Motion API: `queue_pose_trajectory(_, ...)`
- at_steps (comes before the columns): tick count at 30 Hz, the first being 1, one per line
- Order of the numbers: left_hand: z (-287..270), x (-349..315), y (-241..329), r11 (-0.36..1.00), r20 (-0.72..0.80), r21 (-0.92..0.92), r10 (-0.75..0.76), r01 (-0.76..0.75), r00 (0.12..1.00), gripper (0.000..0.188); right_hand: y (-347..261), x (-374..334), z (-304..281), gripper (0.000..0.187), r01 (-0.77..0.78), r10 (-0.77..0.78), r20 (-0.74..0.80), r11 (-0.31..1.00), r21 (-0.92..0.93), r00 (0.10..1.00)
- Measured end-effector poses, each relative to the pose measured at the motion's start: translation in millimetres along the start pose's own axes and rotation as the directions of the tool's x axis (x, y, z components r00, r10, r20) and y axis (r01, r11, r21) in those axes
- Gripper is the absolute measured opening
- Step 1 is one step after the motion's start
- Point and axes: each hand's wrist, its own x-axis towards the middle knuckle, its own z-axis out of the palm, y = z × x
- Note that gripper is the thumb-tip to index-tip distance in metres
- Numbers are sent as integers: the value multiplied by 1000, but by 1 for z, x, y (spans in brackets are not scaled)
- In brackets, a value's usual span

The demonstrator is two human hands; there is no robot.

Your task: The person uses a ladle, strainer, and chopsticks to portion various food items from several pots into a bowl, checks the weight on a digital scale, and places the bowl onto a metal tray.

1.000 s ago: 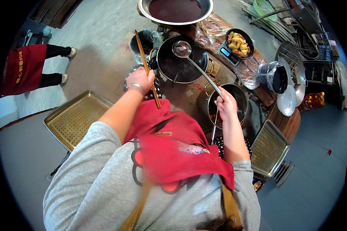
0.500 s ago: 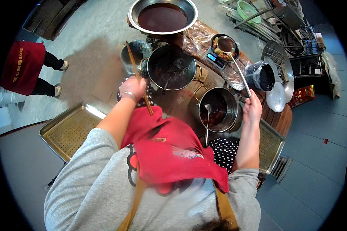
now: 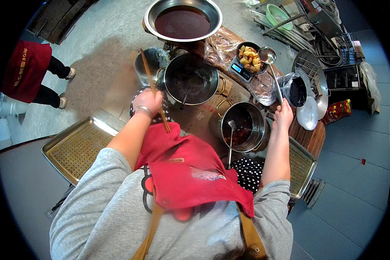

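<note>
My left hand (image 3: pixel 148 102) is closed round a pair of long wooden chopsticks (image 3: pixel 147 69), held upright beside a steel pot (image 3: pixel 192 79) of dark liquid. My right hand (image 3: pixel 283 114) grips the handle of a metal ladle (image 3: pixel 268 55). The ladle's bowl hangs just right of a black bowl (image 3: pixel 251 58) filled with chunks of yellowish and brown food. That bowl sits on a digital kitchen scale (image 3: pixel 241 70) with a lit display. Nearer to me, a second steel pot (image 3: pixel 243 127) holds dark reddish liquid, with a long-handled metal utensil (image 3: pixel 231 138) standing in it.
A wide steel basin (image 3: pixel 183 19) of brown liquid stands at the far end. Perforated metal trays flank me, one left (image 3: pixel 79 149) and one right (image 3: pixel 300 169). Plastic-lined black containers (image 3: pixel 297 90) sit right of the scale. Another person in a red apron (image 3: pixel 26 71) stands at far left.
The ladle has moved right, off the food bowl, uncovering the chunks inside. My right hand has shifted slightly with it. My left hand and the chopsticks have hardly moved.
</note>
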Motion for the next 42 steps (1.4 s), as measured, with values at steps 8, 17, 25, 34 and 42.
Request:
queue_pose_trajectory(8,-2,-2,8,1000,-3,11,-8,8,1000,41,-8,-4,-7,28,-117,115,29,983,141,993)
queue_pose_trajectory(17,-57,-14,35,995,202,-22,-95,101,975,40,12,24,-25,36,-35,-33,294,974,222,955)
queue_pose_trajectory(25,-27,-16,10,989,116,-148,43,-26,992,45,26,45,-23,23,-75,75,-17,997,18,997)
queue_pose_trajectory(34,-19,-16,8,990,90,-142,29,-16,996,45,-34,-23,6,23,-86,86,-20,996,-24,996)
queue_pose_trajectory(42,-24,-19,5,991,101,-136,24,-10,995,47,-35,-27,5,19,-109,110,21,994,-16,994)
